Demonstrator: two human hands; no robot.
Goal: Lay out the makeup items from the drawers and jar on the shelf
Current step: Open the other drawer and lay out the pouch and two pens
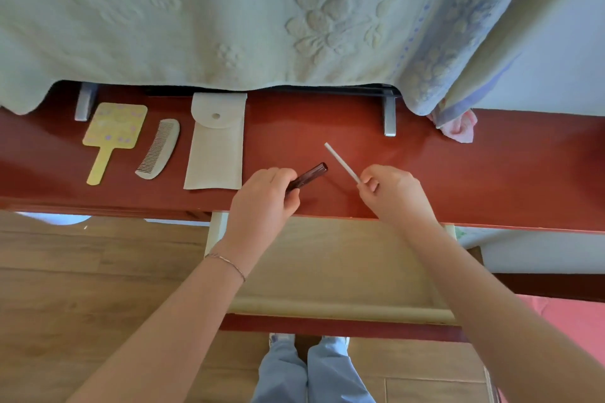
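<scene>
left hand (262, 196) above shelf (425, 180), fingers curled round dark tube (309, 175) | right hand (389, 188) beside it, pinching white stick (342, 162), perhaps a pencil | pouch (214, 144) left of left hand

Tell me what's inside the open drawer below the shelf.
The drawer shows only a bare, pale lined bottom between the arms; no items are visible. The forearms cover parts of it, and its back end lies hidden under the red shelf.

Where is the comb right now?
In the head view, the comb lies on the red shelf, toward the left, between the yellow hand mirror and the white pouch.
</scene>
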